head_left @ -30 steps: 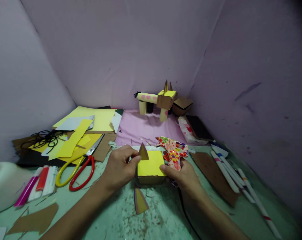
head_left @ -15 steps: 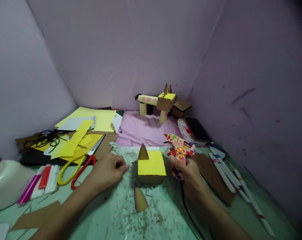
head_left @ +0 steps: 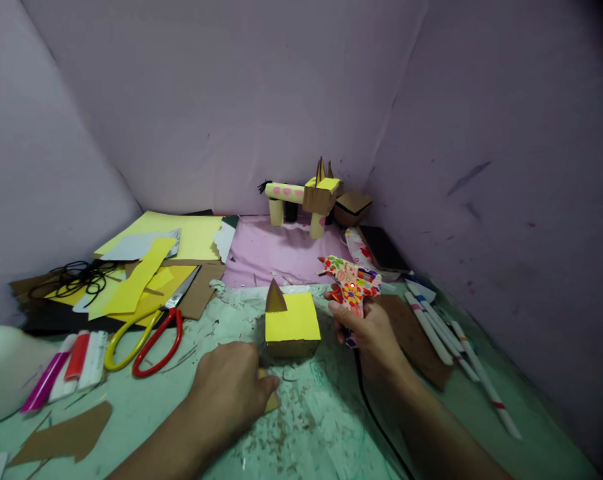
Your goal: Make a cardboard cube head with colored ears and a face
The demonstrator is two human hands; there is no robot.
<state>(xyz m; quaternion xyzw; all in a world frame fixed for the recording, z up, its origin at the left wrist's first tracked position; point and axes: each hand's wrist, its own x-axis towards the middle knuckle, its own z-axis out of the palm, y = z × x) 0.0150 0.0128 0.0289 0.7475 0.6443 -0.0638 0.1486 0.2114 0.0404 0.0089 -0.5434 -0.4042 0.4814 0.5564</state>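
A flower-patterned glue gun [head_left: 350, 283] is in my right hand [head_left: 368, 327], its nozzle pointing left and its black cord trailing down. Left of it stands a small cardboard box [head_left: 292, 320] with a yellow top and one pointed cardboard ear upright at its back left corner. In front of the box, my left hand [head_left: 234, 383] is closed over a loose cardboard triangle [head_left: 272, 402], the thumb on its edge. Most of the triangle and the other fingertips are hidden under the hand.
Scissors [head_left: 151, 333] lie at left beside yellow paper [head_left: 196, 237], glue sticks or markers and a white pot [head_left: 11, 373]. Behind stands a cardboard animal [head_left: 301, 195]. Markers [head_left: 441, 333], a cardboard piece [head_left: 421, 347] and a phone [head_left: 384, 248] lie at right.
My left hand has moved down and right onto the loose triangle, now mostly covered. My right hand still holds the glue gun beside the box. The view has shifted slightly.
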